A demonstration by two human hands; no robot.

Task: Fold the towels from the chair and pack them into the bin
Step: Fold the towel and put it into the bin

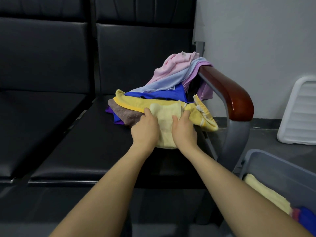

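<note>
1. Towels point(172, 79) lie heaped on the black chair seat point(95, 144) against the wooden armrest point(229, 93): pink, pale blue, lilac, deep blue, brown and a brighter yellow one with an orange band point(201, 115).
2. A pale yellow towel point(165, 127) sits at the near edge of that heap, between the person's two hands.
3. Left hand point(145, 129) rests on the towel's left side, fingers curled over its far edge and seeming to hold the cloth.
4. Right hand point(183, 130) does the same on the right side, thumb and fingers closed round a fold.
5. I'd judge this as the folding step: the towel looks narrow and doubled, though how many folds it has I cannot tell.
6. Grey bin point(273, 170) stands low to the right, beside the chair frame, with a folded yellow towel point(266, 194) and something blue and red already inside.
7. Next, as I see it, the fold needs flattening, then a lift over the armrest side, keeping the bundle closed so it doesn't sag open before reaching the bin.
8. A white lid point(299, 113) leans against the wall beyond.
</note>
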